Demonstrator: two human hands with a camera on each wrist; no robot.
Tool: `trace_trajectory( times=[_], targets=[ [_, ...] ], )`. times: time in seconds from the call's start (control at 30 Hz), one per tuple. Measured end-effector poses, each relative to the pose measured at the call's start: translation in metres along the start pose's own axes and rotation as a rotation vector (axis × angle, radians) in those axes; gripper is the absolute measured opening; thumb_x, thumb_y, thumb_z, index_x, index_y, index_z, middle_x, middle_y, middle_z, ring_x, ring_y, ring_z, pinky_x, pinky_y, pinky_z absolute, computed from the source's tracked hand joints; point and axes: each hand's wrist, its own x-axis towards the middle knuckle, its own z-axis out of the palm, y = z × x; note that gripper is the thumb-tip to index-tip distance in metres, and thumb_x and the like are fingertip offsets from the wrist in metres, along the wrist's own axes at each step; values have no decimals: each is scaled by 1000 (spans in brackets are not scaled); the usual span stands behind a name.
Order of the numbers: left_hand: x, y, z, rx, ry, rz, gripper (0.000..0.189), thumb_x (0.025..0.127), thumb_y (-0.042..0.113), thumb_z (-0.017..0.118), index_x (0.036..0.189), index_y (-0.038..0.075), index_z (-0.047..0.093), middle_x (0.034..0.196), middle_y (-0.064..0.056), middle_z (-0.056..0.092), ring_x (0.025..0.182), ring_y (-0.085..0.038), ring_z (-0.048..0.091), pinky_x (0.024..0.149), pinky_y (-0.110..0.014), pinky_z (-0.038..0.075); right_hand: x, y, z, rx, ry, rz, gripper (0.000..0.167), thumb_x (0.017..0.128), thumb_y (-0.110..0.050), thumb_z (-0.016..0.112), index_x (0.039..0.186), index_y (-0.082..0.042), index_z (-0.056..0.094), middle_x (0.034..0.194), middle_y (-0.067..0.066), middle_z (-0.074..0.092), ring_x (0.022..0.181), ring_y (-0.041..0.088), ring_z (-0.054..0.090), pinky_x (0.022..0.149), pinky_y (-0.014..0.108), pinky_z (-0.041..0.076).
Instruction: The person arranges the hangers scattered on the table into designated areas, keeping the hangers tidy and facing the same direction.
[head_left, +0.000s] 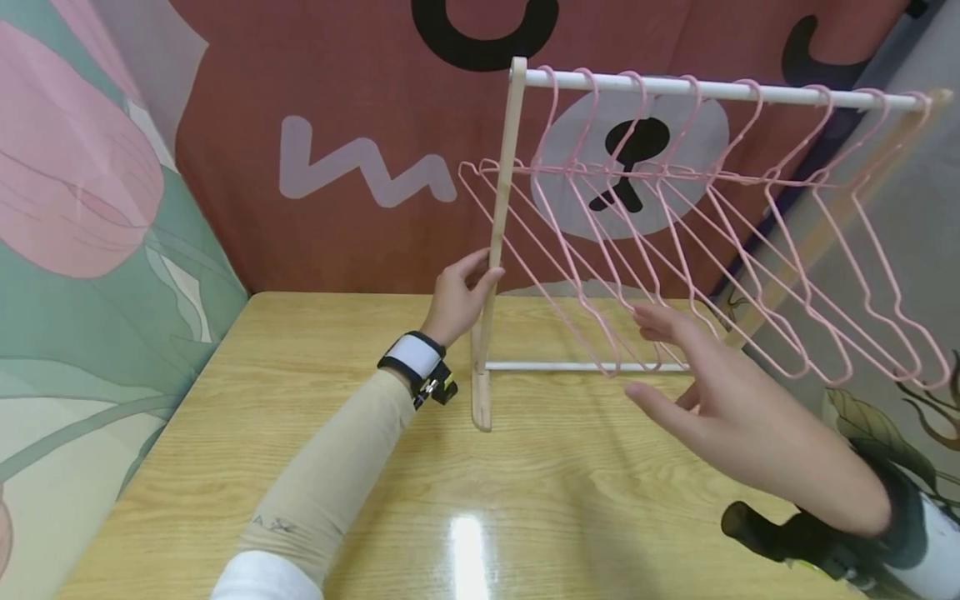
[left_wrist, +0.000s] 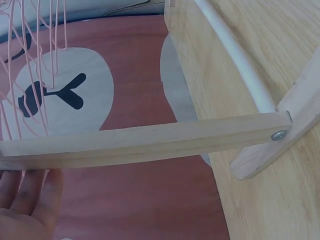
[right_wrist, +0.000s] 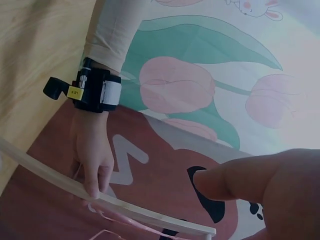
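Note:
A small clothes rack with a wooden post [head_left: 507,150] and a white top rail [head_left: 660,85] stands on the table. Several pink hangers [head_left: 667,172] hang along the rail. My left hand [head_left: 454,302] grips the near wooden post partway up, thumb on one side and fingers behind. In the left wrist view its fingers [left_wrist: 42,195] meet the post's edge. The right wrist view also shows the left hand [right_wrist: 94,155] on the post. My right hand [head_left: 750,417] is held beside the hangers' lower ends, thumb and fingers apart, with nothing visible in it.
The rack stands on a wood-grain table [head_left: 337,500]. A white lower bar [head_left: 570,367] joins the rack's feet. Behind hangs a reddish-brown cloth [head_left: 337,75] with a bear print, and a tulip-patterned cloth [head_left: 67,167] covers the left side.

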Motion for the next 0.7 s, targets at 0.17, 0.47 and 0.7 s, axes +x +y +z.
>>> trace_trajectory(
  times=[0.17, 0.47, 0.7],
  targets=[
    [-2, 2, -2, -3, -20, -61, 45, 103, 19, 63, 145, 3, 55, 119, -17, 70, 109, -26, 68, 93, -38, 55, -9, 4, -1, -22, 57, -34, 76, 97, -18, 73, 160, -15, 30, 149, 18, 48, 82, 11, 69, 60, 27, 56],
    [-19, 6, -33, 140, -28, -123, 63, 104, 34, 61, 154, 3, 39, 147, -17, 49, 130, -31, 54, 106, -42, 47, -23, 18, 5, 12, 140, -118, 72, 91, -4, 76, 154, -17, 42, 143, 15, 56, 82, 3, 65, 57, 21, 53],
    [-49, 18, -88, 393, -104, -124, 66, 105, 41, 56, 153, 0, 39, 153, -21, 42, 139, -36, 43, 112, -53, 38, -35, 41, 15, 27, 67, -173, 44, 92, -3, 75, 131, -21, 66, 123, -1, 70, 97, 3, 67, 63, 21, 54]
  ],
)
